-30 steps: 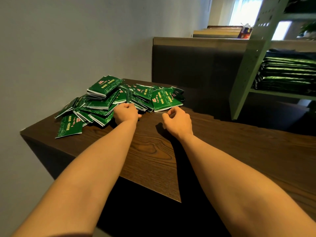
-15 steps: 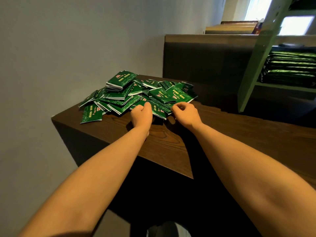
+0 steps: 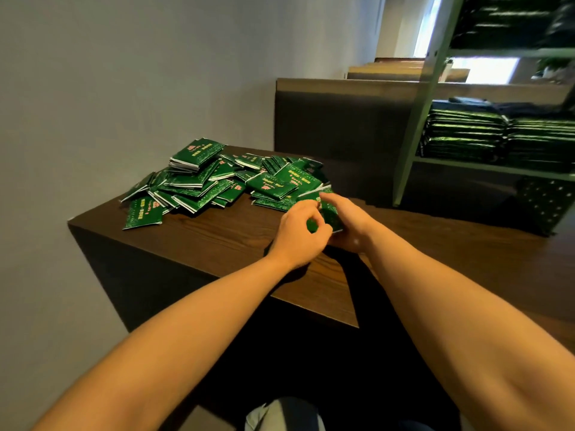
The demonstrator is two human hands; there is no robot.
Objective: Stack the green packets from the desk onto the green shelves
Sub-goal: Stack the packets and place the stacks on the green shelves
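I see the left hand [image 3: 297, 233] w/ fingers curled, pinching a green packet [image 3: 330, 215]. The right hand [image 3: 351, 223] wraps it from behind. Both forearms reach fwd over the desk [image 3: 217, 241], beside the pile [image 3: 199, 181]. The shelves [image 3: 415, 126] stand at right.
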